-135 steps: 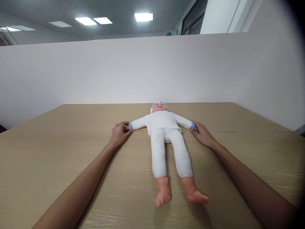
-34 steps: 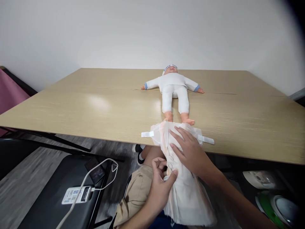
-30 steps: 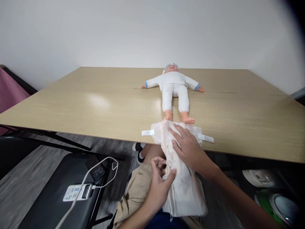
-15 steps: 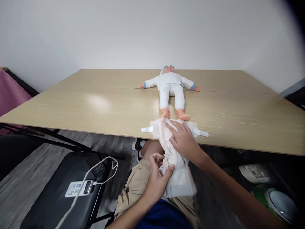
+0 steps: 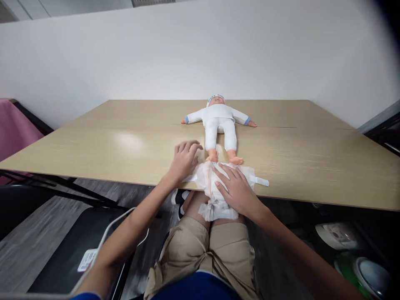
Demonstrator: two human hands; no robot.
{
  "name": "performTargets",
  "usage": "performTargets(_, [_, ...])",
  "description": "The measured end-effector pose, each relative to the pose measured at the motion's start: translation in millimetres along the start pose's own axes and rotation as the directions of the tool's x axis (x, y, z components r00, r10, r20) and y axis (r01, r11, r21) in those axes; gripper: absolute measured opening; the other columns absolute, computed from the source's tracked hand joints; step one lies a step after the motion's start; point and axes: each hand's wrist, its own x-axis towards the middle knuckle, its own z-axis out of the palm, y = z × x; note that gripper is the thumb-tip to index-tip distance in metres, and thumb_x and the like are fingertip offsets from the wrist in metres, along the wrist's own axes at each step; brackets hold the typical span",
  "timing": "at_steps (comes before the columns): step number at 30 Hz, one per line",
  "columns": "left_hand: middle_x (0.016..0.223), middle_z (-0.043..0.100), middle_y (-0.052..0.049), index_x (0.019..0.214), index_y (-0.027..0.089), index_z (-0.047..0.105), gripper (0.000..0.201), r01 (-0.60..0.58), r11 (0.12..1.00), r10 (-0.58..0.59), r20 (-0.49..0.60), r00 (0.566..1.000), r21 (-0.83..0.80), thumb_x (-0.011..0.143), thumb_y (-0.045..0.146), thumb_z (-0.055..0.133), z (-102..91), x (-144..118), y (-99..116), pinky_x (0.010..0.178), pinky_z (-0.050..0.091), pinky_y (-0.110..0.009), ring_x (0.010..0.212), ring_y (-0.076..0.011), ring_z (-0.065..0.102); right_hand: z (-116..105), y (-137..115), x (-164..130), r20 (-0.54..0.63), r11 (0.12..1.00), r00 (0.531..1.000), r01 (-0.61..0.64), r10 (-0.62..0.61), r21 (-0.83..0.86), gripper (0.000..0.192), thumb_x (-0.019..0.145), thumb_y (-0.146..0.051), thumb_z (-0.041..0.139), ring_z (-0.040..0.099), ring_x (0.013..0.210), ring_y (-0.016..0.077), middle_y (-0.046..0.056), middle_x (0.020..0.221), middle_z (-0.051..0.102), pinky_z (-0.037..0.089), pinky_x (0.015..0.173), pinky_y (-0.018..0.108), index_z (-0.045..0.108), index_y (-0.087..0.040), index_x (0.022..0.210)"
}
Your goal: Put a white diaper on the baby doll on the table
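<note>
Both hands flat, unclenched on diaper overhanging table edge, doll beyond

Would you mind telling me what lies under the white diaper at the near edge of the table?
The diaper lies on the wooden table, its near end hanging over the edge above the knees. The right hand presses on top; the left hand covers its left corner. The tabletop beneath is hidden.

One doll, one diaper
</note>
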Motion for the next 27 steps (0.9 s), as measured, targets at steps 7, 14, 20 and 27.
performTargets(7, [0.185,0.018,-0.013,0.174,0.032,0.029,0.118,-0.565,0.82,0.502,0.358,0.787,0.09,0.07,-0.003,0.071,29.9,94.0,-21.4,0.126,0.031,-0.052,0.164,-0.0412,0.029,3.0,-1.7,7.5,-0.011,1.0,1.0,-0.007,0.007,0.005,0.059,0.111,-0.031,0.047,0.038,0.161,0.0306,0.009,0.173,0.045,0.03,0.134,0.059,0.043,-0.032,0.17])
performTargets(14, [0.181,0.033,-0.007,0.161,0.03,0.049,0.094,-0.733,0.68,0.666,0.431,0.608,-0.016,0.074,0.013,0.078,44.7,126.0,-0.1,0.128,0.03,-0.052,0.162,-0.0379,0.033,2.4,-2.5,10.5,0.032,1.0,0.999,-0.013,0.013,0.025,0.062,0.111,-0.029,0.047,0.035,0.164,0.0295,0.006,0.177,0.041,0.031,0.135,0.06,0.04,-0.033,0.172])
performTargets(20, [0.141,0.073,-0.008,0.127,0.027,0.071,0.029,-0.792,0.6,0.786,0.266,0.559,-0.11,0.1,0.027,0.061,61.8,137.6,10.2,0.104,0.041,-0.047,0.123,-0.0331,0.059,1.0,-0.7,13.1,0.079,1.0,0.997,-0.011,0.009,0.024,0.065,0.11,-0.028,0.049,0.028,0.168,0.0286,0.005,0.181,0.033,0.03,0.135,0.06,0.036,-0.035,0.173])
performTargets(27, [0.135,0.077,-0.005,0.134,0.028,0.07,0.035,-0.55,0.674,0.692,0.163,0.703,-0.493,0.102,0.032,0.059,23.2,184.1,11.2,0.105,0.043,-0.046,0.116,-0.031,0.06,5.2,23.9,40.3,0.16,0.997,0.987,0.018,-0.029,0.075,0.062,0.115,-0.042,0.045,0.024,0.17,0.0271,0.002,0.184,0.024,0.029,0.136,0.06,0.027,-0.04,0.175])
